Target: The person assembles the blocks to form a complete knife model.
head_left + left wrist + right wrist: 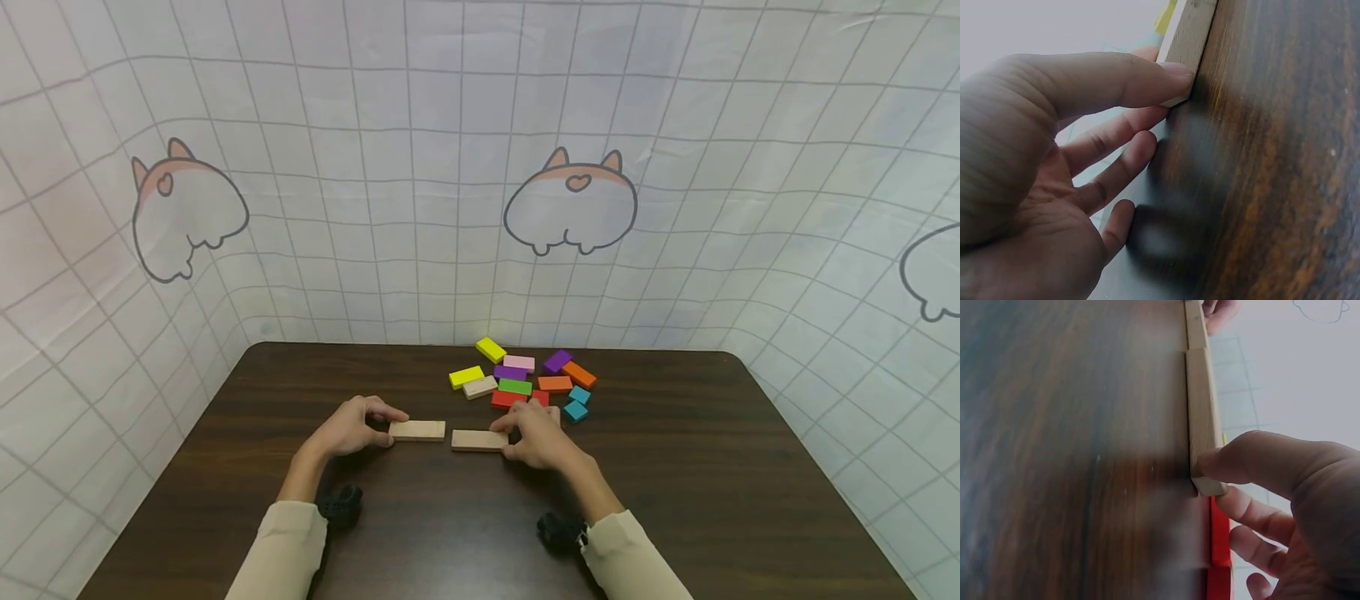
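Two plain wooden blocks lie flat on the dark table, end to end with a small gap between them in the head view. My left hand pinches the outer end of the left wooden block between thumb and fingers. The right wooden block is pinched at its outer end by my right hand. In the left wrist view, the thumb presses the near side of the block, with the other fingers loosely spread. From the right wrist, the thumb lies against the end of the other block.
Behind the hands lies a loose cluster of small coloured blocks, among them a green block, a yellow block, an orange block and a blue block. A grid-patterned curtain stands behind the table.
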